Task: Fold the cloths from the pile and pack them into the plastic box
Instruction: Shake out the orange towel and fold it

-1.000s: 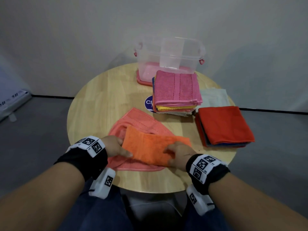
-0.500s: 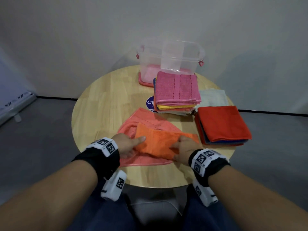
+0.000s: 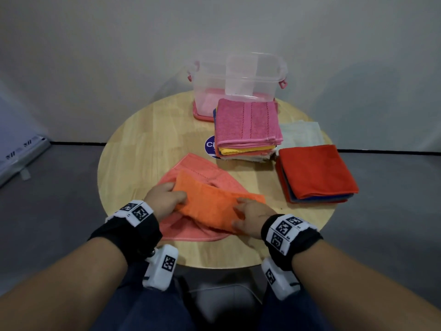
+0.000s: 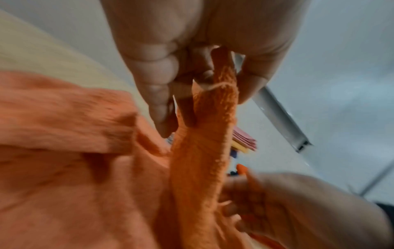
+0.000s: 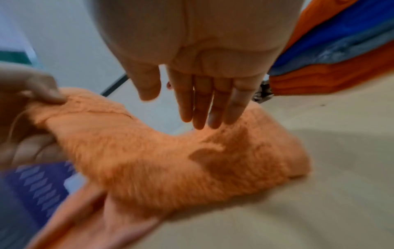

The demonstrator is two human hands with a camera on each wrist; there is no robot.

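A folded orange cloth (image 3: 214, 204) lies slantwise on a spread salmon cloth (image 3: 202, 169) at the near side of the round wooden table (image 3: 148, 139). My left hand (image 3: 164, 199) pinches the orange cloth's (image 4: 204, 151) left end between thumb and fingers (image 4: 162, 118) and lifts it a little. My right hand (image 3: 248, 216) is at its right end, with straight fingers (image 5: 202, 109) held together and their tips at the orange cloth (image 5: 170, 160). The clear plastic box (image 3: 238, 75) stands at the table's far edge, with something pink low inside.
In front of the box sits a stack of folded cloths, a pink one on top (image 3: 245, 123). To the right is a red-topped stack (image 3: 312, 173), with a white cloth (image 3: 300, 134) behind it. A blue sticker (image 3: 210, 145) shows beside the pink stack.
My left hand has shifted from the orange cloth's near left edge to its left end and pinched it. The cloth now looks narrower and more slanted. My right hand stays at the right end.
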